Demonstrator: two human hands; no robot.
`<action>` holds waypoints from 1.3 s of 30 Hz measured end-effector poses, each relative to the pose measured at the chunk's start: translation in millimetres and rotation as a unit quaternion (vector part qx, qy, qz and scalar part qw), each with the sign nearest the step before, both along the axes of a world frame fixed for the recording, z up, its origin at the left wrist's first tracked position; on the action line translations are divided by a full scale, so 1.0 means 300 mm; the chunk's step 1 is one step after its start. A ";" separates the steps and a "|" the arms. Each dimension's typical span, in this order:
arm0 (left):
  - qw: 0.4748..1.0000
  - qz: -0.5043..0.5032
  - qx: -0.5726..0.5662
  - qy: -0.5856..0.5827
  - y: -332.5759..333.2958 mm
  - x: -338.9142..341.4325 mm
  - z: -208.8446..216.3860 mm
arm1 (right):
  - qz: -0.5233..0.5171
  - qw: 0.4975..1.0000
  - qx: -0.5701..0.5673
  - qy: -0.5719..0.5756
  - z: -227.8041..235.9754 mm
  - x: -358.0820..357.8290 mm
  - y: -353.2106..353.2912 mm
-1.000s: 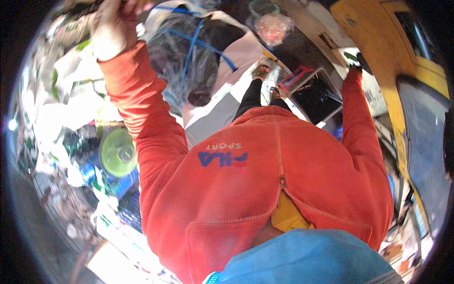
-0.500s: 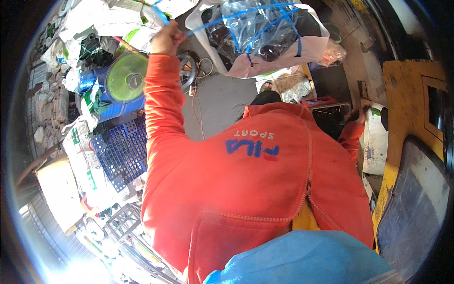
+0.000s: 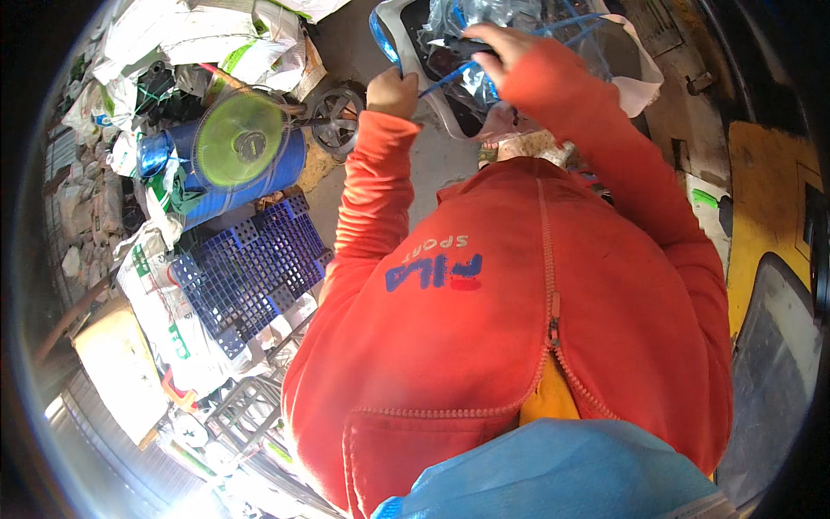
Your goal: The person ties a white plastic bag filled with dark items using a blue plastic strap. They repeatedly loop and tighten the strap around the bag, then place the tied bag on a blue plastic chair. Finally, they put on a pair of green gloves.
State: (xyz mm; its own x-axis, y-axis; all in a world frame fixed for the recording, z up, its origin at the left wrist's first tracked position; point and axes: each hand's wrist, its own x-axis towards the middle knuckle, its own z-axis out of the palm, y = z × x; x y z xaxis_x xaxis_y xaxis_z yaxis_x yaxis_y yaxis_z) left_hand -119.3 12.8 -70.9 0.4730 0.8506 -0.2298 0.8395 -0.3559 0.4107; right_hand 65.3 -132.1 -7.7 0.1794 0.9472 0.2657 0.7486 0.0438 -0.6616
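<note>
At the far middle is a white sack [image 3: 638,93] stuffed with clear plastic [image 3: 443,22] and darker contents. Blue plastic cord [image 3: 450,78] runs across its top. My left hand [image 3: 393,92] is closed in a fist on that cord beside the sack's left edge, and a loop of cord rises from it. Over the plastic, my right hand [image 3: 508,54] reaches in with thumb and fingers apart, close to the cord. Whether its fingertips touch the cord or plastic I cannot tell. My right forearm hides part of the sack.
Left of my arm stand a green fan [image 3: 246,143], a blue drum [image 3: 199,203] and a blue plastic pallet [image 3: 255,268]. A small wheel [image 3: 335,121] lies near my left hand. White sacks [image 3: 194,35] are piled far left; a yellow panel [image 3: 761,190] flanks the right.
My left hand has come down and right, still gripping the cord. From low on the right, my right hand has swung up over the sack. The view has shifted slightly.
</note>
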 end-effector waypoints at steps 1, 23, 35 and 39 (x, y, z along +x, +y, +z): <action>0.999 -0.016 0.032 0.013 -0.016 0.007 0.015 | 0.007 0.997 -0.071 -0.025 0.005 -0.021 0.054; 0.931 0.137 -0.185 -0.284 -0.049 -0.047 -0.032 | 0.228 0.851 -0.396 -0.259 -0.020 -0.150 0.439; 0.898 0.136 -0.209 -0.363 -0.052 -0.040 -0.052 | 0.227 0.857 -0.383 -0.261 -0.033 -0.196 0.426; 0.870 0.161 -0.253 -0.391 -0.056 -0.039 -0.047 | 0.231 0.858 -0.379 -0.260 -0.034 -0.223 0.421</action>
State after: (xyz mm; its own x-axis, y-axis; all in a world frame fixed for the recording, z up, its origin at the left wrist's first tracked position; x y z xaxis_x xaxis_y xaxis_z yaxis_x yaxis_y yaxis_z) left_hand -130.9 -3.9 -85.0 0.4095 0.8517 -0.3269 0.2550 0.2372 0.9374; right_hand -1.5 -5.8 -18.0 -0.2170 0.8216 -0.5272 0.9697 0.1195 -0.2130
